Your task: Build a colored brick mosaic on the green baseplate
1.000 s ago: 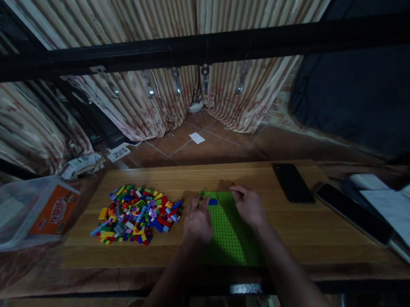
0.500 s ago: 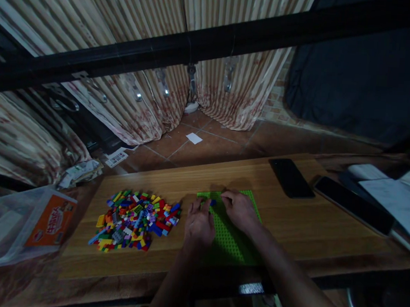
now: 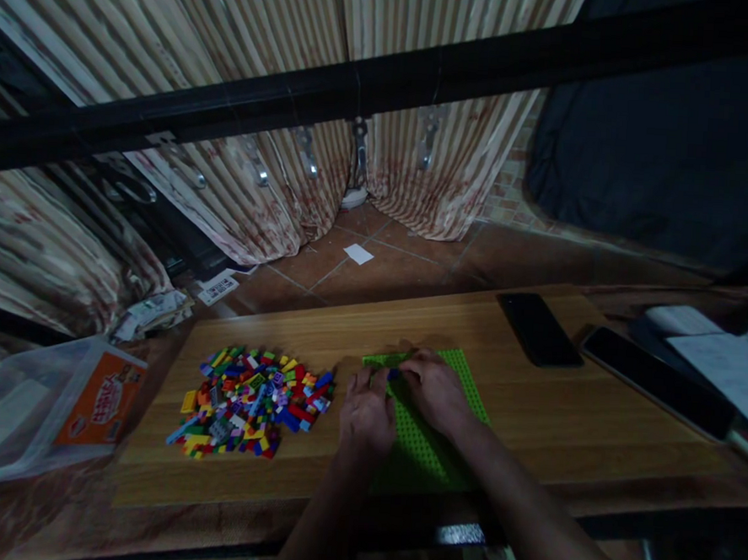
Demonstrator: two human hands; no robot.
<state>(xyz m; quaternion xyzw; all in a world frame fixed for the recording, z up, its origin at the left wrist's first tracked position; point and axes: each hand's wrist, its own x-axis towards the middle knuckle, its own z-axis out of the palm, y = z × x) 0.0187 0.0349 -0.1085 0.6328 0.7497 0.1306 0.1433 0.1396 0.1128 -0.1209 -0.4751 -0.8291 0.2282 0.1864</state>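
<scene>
A small blue plastic brick [image 3: 393, 374] is near the far edge of the studded green plastic baseplate [image 3: 420, 443], between my left hand [image 3: 366, 413] and right hand [image 3: 436, 389]; I cannot tell whether either grip is clamped on it; leftward, a multicoloured plastic-brick heap [image 3: 256, 404] covers some wooden counter [image 3: 311, 334].

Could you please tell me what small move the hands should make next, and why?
Probably press the blue brick down with the right hand, the left hand steadying it: the brick shows between both hands near the far edge of the green baseplate, and whether it is fully seated cannot be seen.
</scene>
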